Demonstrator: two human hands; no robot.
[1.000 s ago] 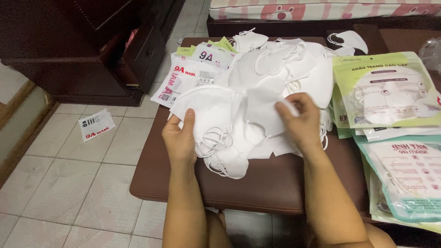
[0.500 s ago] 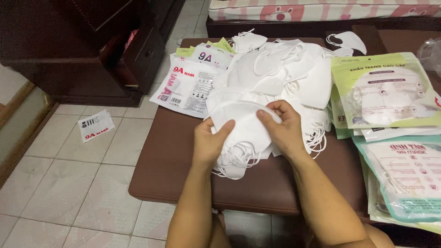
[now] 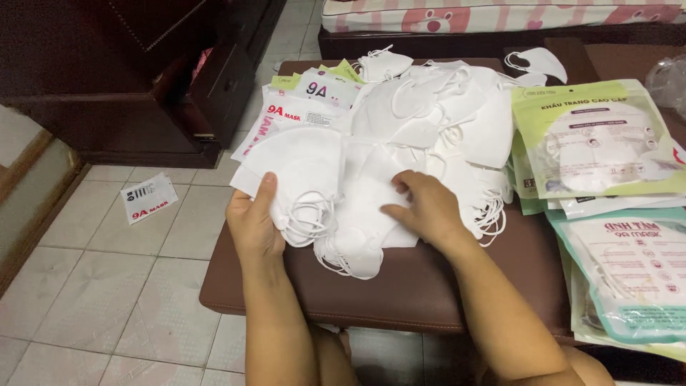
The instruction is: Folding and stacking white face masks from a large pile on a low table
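- The left hand [image 3: 254,225] grips a fanned stack of white face masks [image 3: 300,179] at the front-left corner of the brown padded bench [image 3: 400,293]. The thumb lies on top of the stack, extended toward the far edge; the remaining fingers are hidden beneath it.
- Half a second ago the left hand sat near the bench middle, close against the right hand. It now sits further left, and the two hands are apart.
- The right hand [image 3: 425,207] rests palm-down on a second group of white masks [image 3: 361,221] near the front edge, at the bench middle. Its fingers are curled loosely and pressed onto the top mask; whether they pinch it cannot be determined.
- The masks formed one bundle between both hands half a second ago. They now lie as two overlapping groups, with tangled ear loops [image 3: 311,214] exposed between them.
- A larger pile of loose white masks [image 3: 443,107] covers the bench centre toward the far edge, unchanged.
- White printed mask packets [image 3: 293,114] lie at the far-left corner, partly overhanging the left edge.
- Green-topped mask pouches [image 3: 593,136] are stacked at the right edge, with teal-edged pouches [image 3: 629,279] nearer the front-right corner.
- One white packet [image 3: 148,198] lies on the tiled floor [image 3: 93,300], left of the bench, position unchanged.
- A dark wooden cabinet [image 3: 128,78] stands beyond the floor packet.
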